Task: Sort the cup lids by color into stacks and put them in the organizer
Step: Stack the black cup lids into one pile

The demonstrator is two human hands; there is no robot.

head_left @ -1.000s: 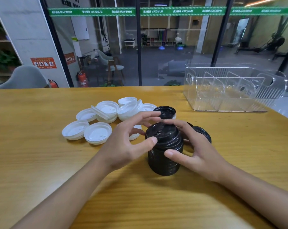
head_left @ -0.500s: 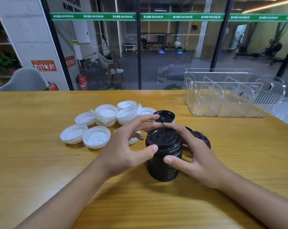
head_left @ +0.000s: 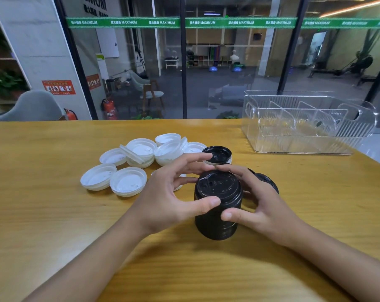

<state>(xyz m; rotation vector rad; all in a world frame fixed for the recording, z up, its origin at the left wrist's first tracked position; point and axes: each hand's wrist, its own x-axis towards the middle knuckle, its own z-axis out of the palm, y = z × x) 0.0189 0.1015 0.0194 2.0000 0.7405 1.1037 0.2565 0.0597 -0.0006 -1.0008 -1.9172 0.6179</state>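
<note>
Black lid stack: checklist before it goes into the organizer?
1. Grip: ok, left hand and right hand hold the black lid stack, thumbs in front, fingers behind.
2. Stack upright on the wooden table: ok.
3. All black lids collected: not ok, a loose black lid lies beyond the stack, another black lid behind the right hand.
4. Compartments of the clear organizer free: ok, no lids visible inside.
5. Stacking of the white lids: not ok, scattered loose.

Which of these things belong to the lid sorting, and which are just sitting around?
Job: black stack, held by left hand and right hand; loose black lids; white lids; organizer.
Lying about: grey chair, extinguisher, both beyond the table.
</note>
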